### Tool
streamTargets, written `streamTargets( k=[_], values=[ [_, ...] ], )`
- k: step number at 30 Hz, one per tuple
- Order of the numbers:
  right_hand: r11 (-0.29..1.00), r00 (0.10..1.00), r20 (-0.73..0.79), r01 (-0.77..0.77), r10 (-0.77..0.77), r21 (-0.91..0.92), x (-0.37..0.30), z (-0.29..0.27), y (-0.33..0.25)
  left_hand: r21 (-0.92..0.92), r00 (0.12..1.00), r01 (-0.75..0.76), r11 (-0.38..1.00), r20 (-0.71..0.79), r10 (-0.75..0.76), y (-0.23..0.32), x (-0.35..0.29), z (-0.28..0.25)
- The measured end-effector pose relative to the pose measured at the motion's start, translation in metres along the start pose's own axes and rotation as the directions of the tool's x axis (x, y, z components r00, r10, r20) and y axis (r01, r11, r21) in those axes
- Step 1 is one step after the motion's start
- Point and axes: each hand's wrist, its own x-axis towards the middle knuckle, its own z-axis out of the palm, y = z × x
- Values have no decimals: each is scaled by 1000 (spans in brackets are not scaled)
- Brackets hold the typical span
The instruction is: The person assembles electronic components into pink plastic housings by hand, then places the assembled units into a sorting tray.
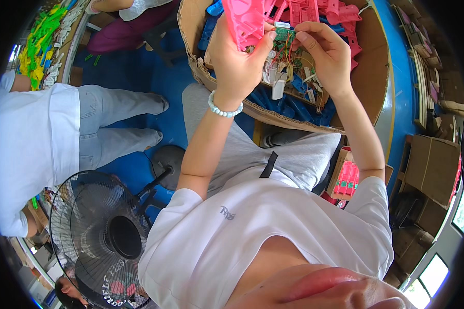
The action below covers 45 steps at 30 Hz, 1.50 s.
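My left hand [238, 67], with a beaded bracelet on its wrist, is closed around a pink plastic shell [246, 23]. Its thumb tip reaches the left end of a small green circuit board [283, 34] that has a white part along its top. The fingers of my right hand [329, 55] pinch at the board's right end, where thin wires hang down. Below both hands, a tangle of wired circuit boards and white parts [278, 85] lies in an open-topped holder. Around it, a large cardboard box [370, 82] contains pink shells [340, 13] and blue plastic pieces [273, 107].
A black standing fan [123, 237] is at my lower left. Beyond it, a person in a white shirt [36, 134] leans toward a bench with green and yellow parts [41, 46]. On my right, a smaller carton [340, 180] holds pink pieces, and cardboard boxes [432, 167] are stacked.
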Motion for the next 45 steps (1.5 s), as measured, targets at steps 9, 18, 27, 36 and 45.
streamTargets(
  k=[9,18,27,36,45],
  values=[
    [999,997,-71,-35,37,28,-36,-11,-27,-323,960,276,905,50,-275,29,-16,32],
    [971,981,-171,-129,94,-202,-62,-6,-41,-423,936,346,837,95,-339,36,-49,56],
    [954,982,-186,-77,23,-291,-76,-16,-44,-527,927,353,774,87,-364,60,-54,69],
    [927,995,-96,-64,31,-369,-75,-24,-54,-421,983,186,888,69,-173,41,-57,61],
    [956,990,-71,-133,118,-262,-70,-17,-81,-435,984,181,882,80,-162,41,-58,52]
  ],
)
